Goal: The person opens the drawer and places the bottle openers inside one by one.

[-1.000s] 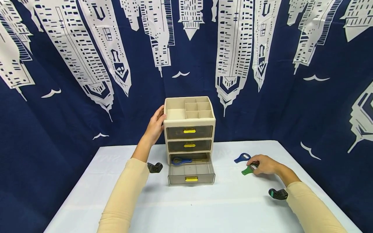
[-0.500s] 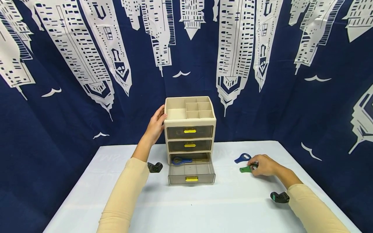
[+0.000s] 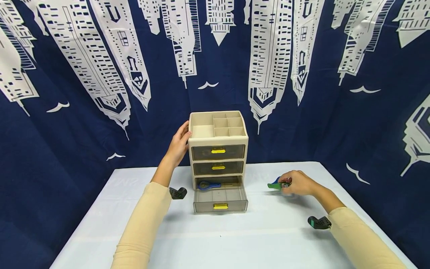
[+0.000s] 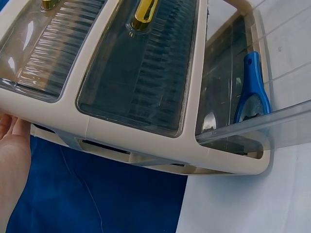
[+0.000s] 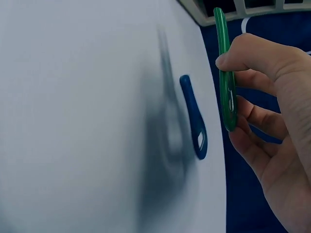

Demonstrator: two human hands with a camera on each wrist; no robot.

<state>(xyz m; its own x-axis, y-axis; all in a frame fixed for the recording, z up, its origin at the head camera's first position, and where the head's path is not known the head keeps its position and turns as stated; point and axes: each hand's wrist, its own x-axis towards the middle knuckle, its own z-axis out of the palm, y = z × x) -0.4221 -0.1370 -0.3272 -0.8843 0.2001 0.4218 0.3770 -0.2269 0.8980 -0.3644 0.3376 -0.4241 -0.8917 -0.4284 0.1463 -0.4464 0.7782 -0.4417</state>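
Observation:
In the head view a cream drawer organizer (image 3: 219, 141) stands at the table's back, its bottom drawer (image 3: 220, 196) pulled out. My left hand (image 3: 178, 144) rests against its upper left side, with some fingertips hidden. Inside that drawer lies a blue tool (image 4: 252, 87) with a holed handle and a ring-shaped end with metal in it, like a bottle opener. My right hand (image 3: 297, 182) pinches a green tool (image 5: 224, 73) of similar shape between thumb and fingers, above the table. A second blue tool (image 5: 194, 116) lies on the table below it, mostly hidden behind my hand in the head view.
The two upper drawers (image 3: 218, 167) are closed and have yellow handles. On top of the organizer are several compartments (image 3: 203, 131). A navy curtain (image 3: 161, 142) with white buildings hangs behind the white table (image 3: 215, 246). Black camera mounts (image 3: 319, 222) sit at both wrists.
My right hand has lifted the green tool off the table and moved up and left, in front of the blue tool lying there. The left hand and the drawer have stayed put.

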